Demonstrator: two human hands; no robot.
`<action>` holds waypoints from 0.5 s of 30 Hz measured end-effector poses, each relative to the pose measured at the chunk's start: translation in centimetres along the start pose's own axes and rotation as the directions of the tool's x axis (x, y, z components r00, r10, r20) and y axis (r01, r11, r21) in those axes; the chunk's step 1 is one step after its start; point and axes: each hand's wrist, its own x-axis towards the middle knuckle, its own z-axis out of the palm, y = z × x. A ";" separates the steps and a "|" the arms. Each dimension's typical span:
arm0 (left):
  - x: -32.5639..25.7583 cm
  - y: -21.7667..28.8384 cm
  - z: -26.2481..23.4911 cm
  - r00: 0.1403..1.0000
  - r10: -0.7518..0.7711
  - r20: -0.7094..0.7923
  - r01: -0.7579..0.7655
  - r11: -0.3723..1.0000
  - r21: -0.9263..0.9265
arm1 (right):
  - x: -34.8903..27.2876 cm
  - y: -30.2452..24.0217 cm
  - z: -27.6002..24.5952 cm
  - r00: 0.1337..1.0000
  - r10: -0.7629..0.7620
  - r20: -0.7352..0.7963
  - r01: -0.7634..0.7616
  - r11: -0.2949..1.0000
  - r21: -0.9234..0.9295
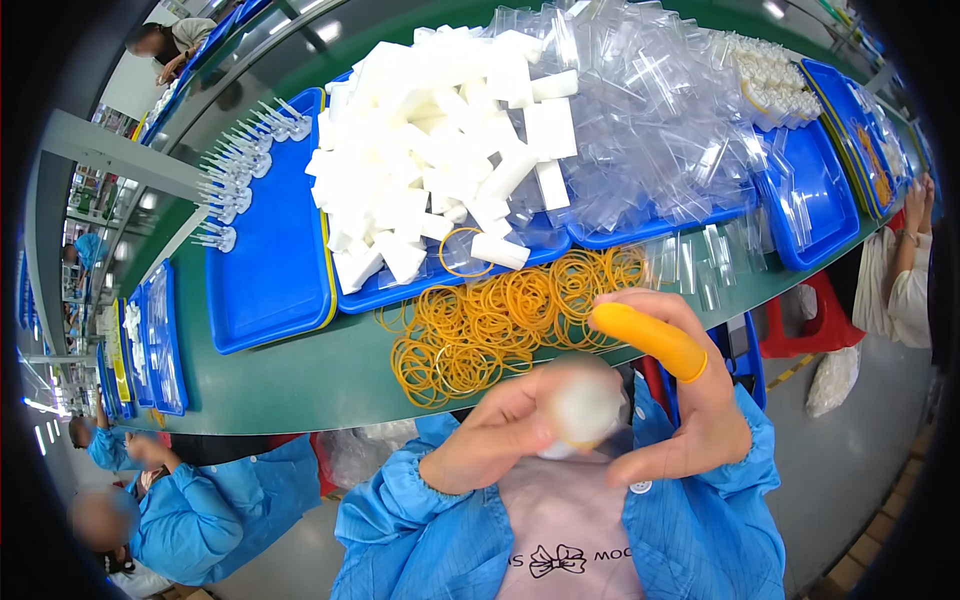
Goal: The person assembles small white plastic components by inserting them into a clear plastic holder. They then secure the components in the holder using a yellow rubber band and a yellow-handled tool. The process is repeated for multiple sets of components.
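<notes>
My left hand [505, 420] is closed around a round whitish bundle [585, 408], seen end-on and blurred, with a hint of yellow at its lower edge. To the right of it, my right hand [700, 425] is spread, thumb apart from the fingers, holding nothing. An orange-yellow finger cot [650, 340] covers one of its fingers. Just beyond both hands, a heap of yellow rubber bands [500, 320] lies on the green table [290, 385].
Behind the bands, blue trays [270, 250] hold piled white foam blocks [410, 130] and clear plastic pieces [650, 130]. White-based pieces with thin stems [235, 175] line the left tray. Banded white bundles [770, 80] sit far right. Co-workers [190, 520] are at both sides.
</notes>
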 end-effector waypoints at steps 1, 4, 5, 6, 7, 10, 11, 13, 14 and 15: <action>-0.2 0.2 0.9 0.999 -0.040 -0.018 0.040 0.998 0.038 | 0.1 0.0 -0.4 0.997 -0.012 0.072 0.011 1.000 0.006; -0.2 0.1 1.7 0.996 -0.084 -0.027 0.086 0.989 0.121 | 0.0 0.2 -1.3 0.962 -0.062 0.264 0.073 0.997 -0.030; 0.2 0.0 1.6 0.999 -0.033 0.000 0.032 0.983 0.181 | -0.3 0.4 -1.5 0.962 -0.072 0.265 0.080 0.997 -0.023; 0.5 -0.2 1.6 0.999 0.016 0.031 -0.023 0.971 0.238 | -0.6 0.4 -1.7 0.961 -0.080 0.264 0.088 0.996 -0.016; 0.2 -0.6 1.6 0.999 0.054 -0.003 -0.052 0.975 0.215 | -0.8 0.0 -2.2 0.977 -0.063 0.206 0.068 0.998 -0.017; -0.4 0.1 1.2 0.942 0.326 -0.082 -0.229 0.800 0.555 | -3.1 -0.8 -5.7 0.975 0.080 -0.205 -0.090 0.995 -0.037; -1.3 -0.2 0.8 0.894 0.432 -0.122 -0.279 0.749 0.601 | -3.6 -0.4 -6.7 0.882 0.064 -0.467 -0.085 0.996 -0.025; -2.1 0.1 0.3 0.778 0.589 -0.220 -0.287 0.645 0.708 | -3.6 0.1 -9.6 0.579 -0.024 -0.815 -0.035 0.998 -0.055; -2.6 0.6 0.6 0.696 0.660 -0.284 -0.241 0.587 0.773 | -2.8 0.6 -11.7 0.434 -0.087 -0.897 0.015 0.996 -0.089; -2.8 1.3 0.7 0.648 0.694 -0.314 -0.234 0.574 0.784 | -3.2 1.8 -14.6 0.401 -0.134 -0.906 -0.022 0.988 -0.156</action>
